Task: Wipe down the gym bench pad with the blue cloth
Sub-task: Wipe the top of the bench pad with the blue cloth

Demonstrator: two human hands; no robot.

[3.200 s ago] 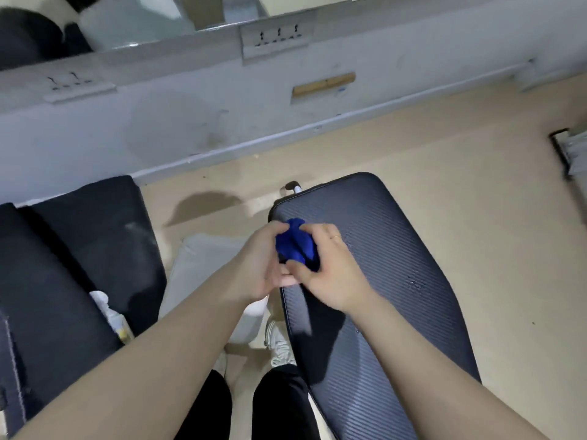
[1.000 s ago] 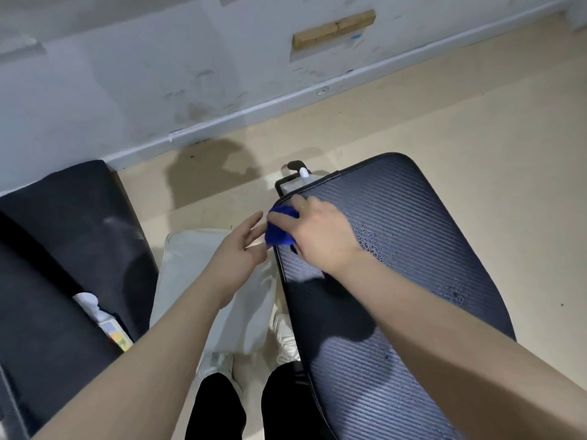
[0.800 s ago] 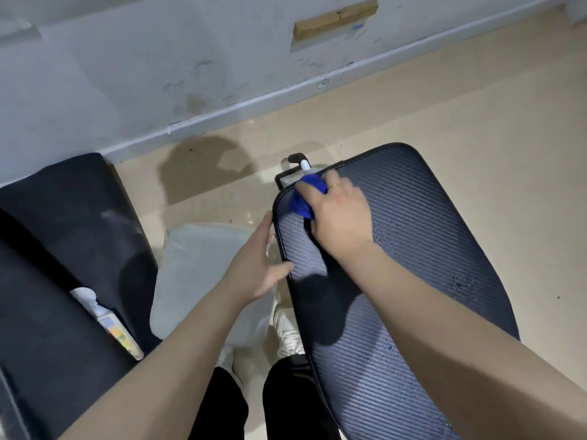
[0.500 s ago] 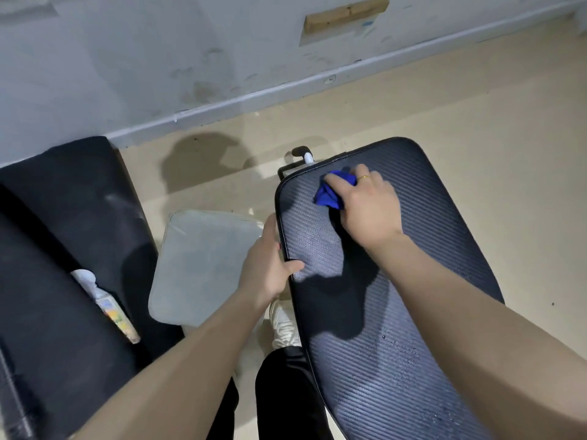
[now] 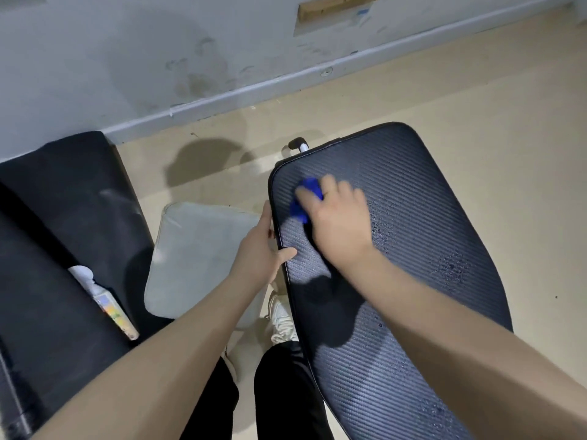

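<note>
The scene is bounded at the top by a stained grey wall [image 5: 127, 58], below which a beige floor [image 5: 476, 106] extends to the right edge. A dark, ribbed bench pad [image 5: 413, 249] is shown slanting from the upper centre toward the lower right, with droplets of liquid scattered over its right half and lower part. A second black padded surface [image 5: 63, 217] is seen at the left, and between the two a pale grey cushion [image 5: 203, 258] is laid on the floor. A white bottle with a coloured label [image 5: 104, 300] is lodged in a crease of the black padding at the left. A white shoe [image 5: 282, 319] is visible below the grey cushion, just beside the bench pad's left edge.

The right hand [image 5: 340, 223] is pressed palm-down on the upper left part of the bench pad, its fingers closed over the bunched blue cloth [image 5: 306, 201], which is held against the ribbed surface near the pad's top left corner. The hand is motion-blurred. The left hand [image 5: 260, 249] is clamped on the pad's left edge, with the thumb laid on top of the pad and the fingers beyond the rim. The two hands are kept apart, near one another.
</note>
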